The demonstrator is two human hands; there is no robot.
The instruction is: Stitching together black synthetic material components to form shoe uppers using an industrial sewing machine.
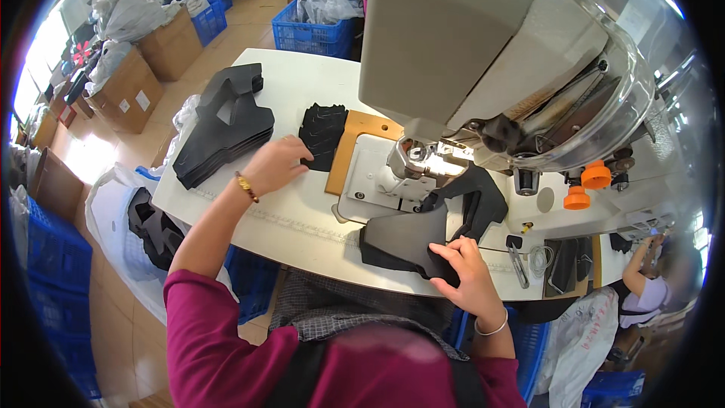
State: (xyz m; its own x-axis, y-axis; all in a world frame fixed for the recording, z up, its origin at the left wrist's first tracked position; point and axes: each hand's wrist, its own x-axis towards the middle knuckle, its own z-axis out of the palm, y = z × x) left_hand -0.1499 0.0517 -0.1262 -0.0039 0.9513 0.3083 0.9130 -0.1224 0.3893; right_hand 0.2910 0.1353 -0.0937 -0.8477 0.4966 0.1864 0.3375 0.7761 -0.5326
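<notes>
My left hand [276, 167] is over the table with bent fingers apart. Its fingertips reach the lower left edge of a pile of small black pieces [323, 136] with jagged edges; I see nothing held in it. At the table's front edge, my right hand [462, 270] grips the right side of a black flat piece [404, 236] between thumb and fingers. That piece looks like part of a shoe upper and lies on other black material. Behind it, a black curved piece [483, 198] lies beside the sewing machine [442, 45]. Farther left lies a stack of black shoe upper pieces [230, 130].
An orange-brown board [352, 140] borders the machine's metal plate [368, 174]. Tweezers [518, 267] and a coiled cord [541, 259] lie at the right. A white bag with black pieces [121, 215] hangs left of the table [298, 75]. Another person [644, 287] sits far right.
</notes>
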